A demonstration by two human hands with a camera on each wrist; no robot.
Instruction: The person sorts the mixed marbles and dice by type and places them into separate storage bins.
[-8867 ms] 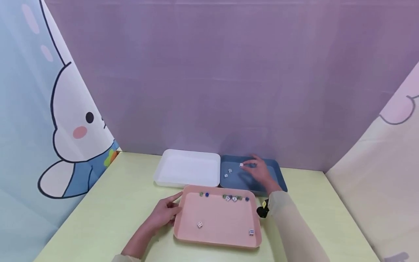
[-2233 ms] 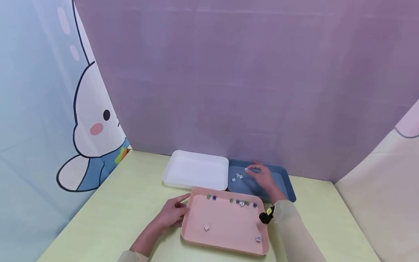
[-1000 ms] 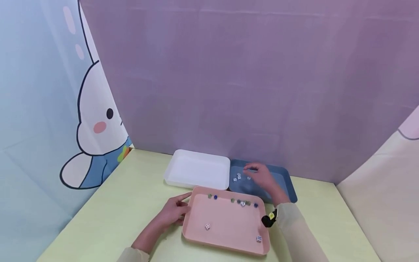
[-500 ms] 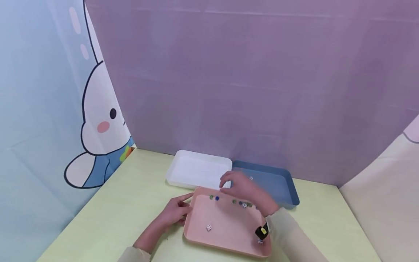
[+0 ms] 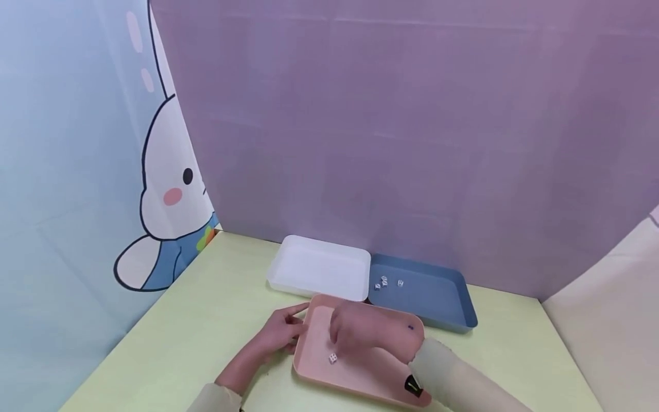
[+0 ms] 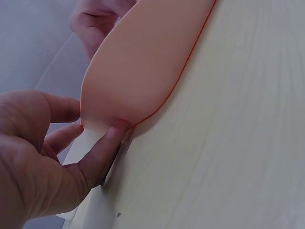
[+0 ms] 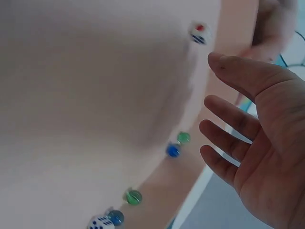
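Observation:
My left hand (image 5: 280,332) grips the left side of the pink tray (image 5: 319,337); in the left wrist view its thumb and fingertips are on the tray's outer wall (image 6: 138,71) and rim. Over the tray, my right hand (image 5: 365,329) hovers with relaxed, slightly bent fingers and nothing in them. A white die (image 5: 333,358) lies just below its fingertips. The right wrist view shows that die (image 7: 199,33) near the thumb, with green marbles (image 7: 133,196), blue marbles (image 7: 173,150) and a second die (image 7: 101,223) along the tray wall.
Behind the pink tray stand a white tray (image 5: 319,266) with nothing in it and a blue tray (image 5: 437,297) holding several dice (image 5: 384,281). A purple cloth (image 5: 360,143) hangs at the table's back edge.
My right hand released a die in the blue tray, then moved left and toward me, over the pink tray. Another die was moved there earlier. My left hand stays at the pink tray.

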